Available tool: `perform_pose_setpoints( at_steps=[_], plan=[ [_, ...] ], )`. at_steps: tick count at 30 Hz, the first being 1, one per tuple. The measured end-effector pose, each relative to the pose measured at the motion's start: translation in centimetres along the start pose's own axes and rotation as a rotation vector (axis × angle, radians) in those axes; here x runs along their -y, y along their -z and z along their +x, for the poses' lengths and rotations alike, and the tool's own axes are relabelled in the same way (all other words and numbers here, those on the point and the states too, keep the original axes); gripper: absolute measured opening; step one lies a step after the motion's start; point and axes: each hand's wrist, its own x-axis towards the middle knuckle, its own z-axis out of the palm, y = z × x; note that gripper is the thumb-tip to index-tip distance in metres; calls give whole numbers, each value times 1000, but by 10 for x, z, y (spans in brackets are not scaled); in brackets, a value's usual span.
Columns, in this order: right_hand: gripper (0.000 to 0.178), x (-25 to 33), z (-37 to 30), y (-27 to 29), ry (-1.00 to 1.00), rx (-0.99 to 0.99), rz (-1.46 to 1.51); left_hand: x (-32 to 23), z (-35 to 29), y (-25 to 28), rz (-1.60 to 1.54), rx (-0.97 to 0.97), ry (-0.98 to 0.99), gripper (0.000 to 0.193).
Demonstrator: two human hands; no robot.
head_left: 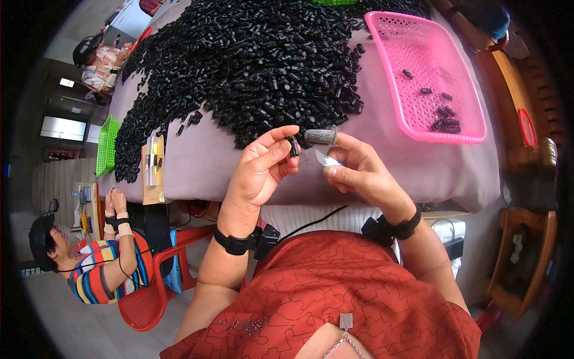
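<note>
Above the table's near edge, my left hand (261, 161) pinches a small black cylindrical part (293, 147) between thumb and fingers. Facing it, my right hand (366, 170) grips a small, thin, pale blade-like piece (326, 160) between thumb and fingers; its lower end is hidden in the hand. A worn grey finger cover (321, 136) sits on the right index finger, which points at the black part. Just beyond both hands rises a large heap of similar black parts (281, 72).
A pink perforated basket (397, 113) with several black parts stands at the right. At the left are a green basket (107, 145) and a cardboard piece (153, 194) bearing clear tubes. A person (113, 257) sits at left by a red chair (146, 302); another sits farther back.
</note>
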Motion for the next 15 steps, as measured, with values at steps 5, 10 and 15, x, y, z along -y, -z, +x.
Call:
perform_pose_setpoints(
  at_steps=[5,10,15],
  plan=[
    [54,3,-1,1,-12,42,-23,5,4,-13,-60,66,84,38],
    [55,1,-2,1,-24,76,-58,8,6,-14,-70,89,91,39],
    [52,-1,0,6,-25,88,-13,8,4,-15,-129,117,138,41]
  ],
)
